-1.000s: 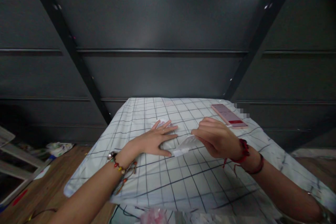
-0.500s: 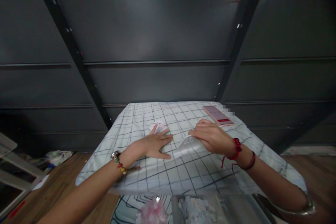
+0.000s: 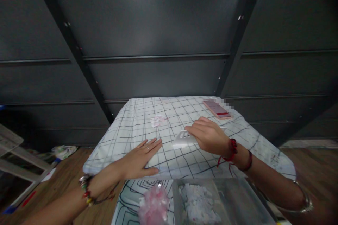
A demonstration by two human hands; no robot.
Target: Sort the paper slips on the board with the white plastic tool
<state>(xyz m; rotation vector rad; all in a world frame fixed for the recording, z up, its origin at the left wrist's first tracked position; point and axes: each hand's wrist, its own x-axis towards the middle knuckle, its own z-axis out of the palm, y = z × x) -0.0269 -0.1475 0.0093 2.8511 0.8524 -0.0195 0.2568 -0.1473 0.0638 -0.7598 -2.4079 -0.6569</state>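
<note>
My left hand [image 3: 142,158] lies palm down on the white checked cloth [image 3: 182,109], fingers stretched out and holding nothing. My right hand [image 3: 208,135] is closed around a pale, flat slotted spatula [image 3: 182,139]. Its wide blade points left and rests on or just above the cloth; the grip is mostly hidden by my fingers. Beyond my left hand sits a small heap of white and pink scraps [image 3: 157,121], apart from both hands.
A pink phone [image 3: 217,109] lies at the back right of the table. Nearest me are a pink plastic bag [image 3: 154,204] and a clear divided box [image 3: 176,200] with pale scraps [image 3: 199,204] in its left compartment. A dark panelled wall [image 3: 158,24] stands behind.
My left hand has drawn back toward me and left, away from the scraps, which now show fully. The spatula has turned flatter in my right hand, its blade farther back.
</note>
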